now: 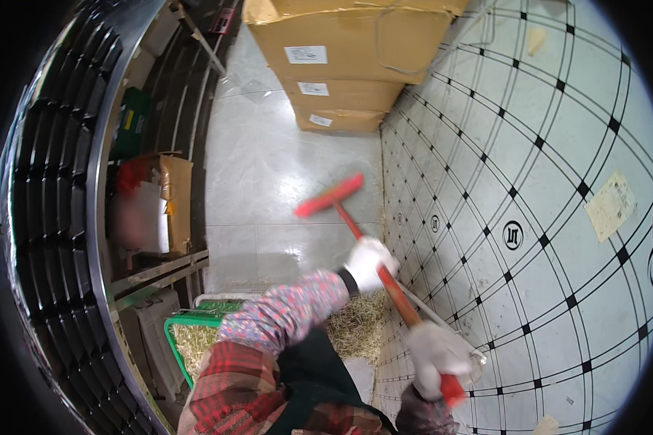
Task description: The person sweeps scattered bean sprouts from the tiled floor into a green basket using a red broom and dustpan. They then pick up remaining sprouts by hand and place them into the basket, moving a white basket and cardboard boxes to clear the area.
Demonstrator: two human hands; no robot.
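Observation:
In the head view my gloved left hand [368, 262] grips a red broom handle [399, 299] partway along it, and my gloved right hand [437, 355] holds it lower down, near its end. The broom's red head [329, 194], slightly blurred, is out ahead on or just over the grey tiled floor [254, 167]. Under my arms lie pale straw-like bits [355, 326], and beside them a green crate [172, 341] holds similar material. A thin pale pole [424, 308] runs behind the handle on the right.
Stacked cardboard boxes [348, 47] stand at the far end. Along the left runs metal shelving [101, 217] with black slats, a cardboard box [178, 203] and green items [129, 123]. A white panel with a black grid pattern [544, 239] bounds the right side.

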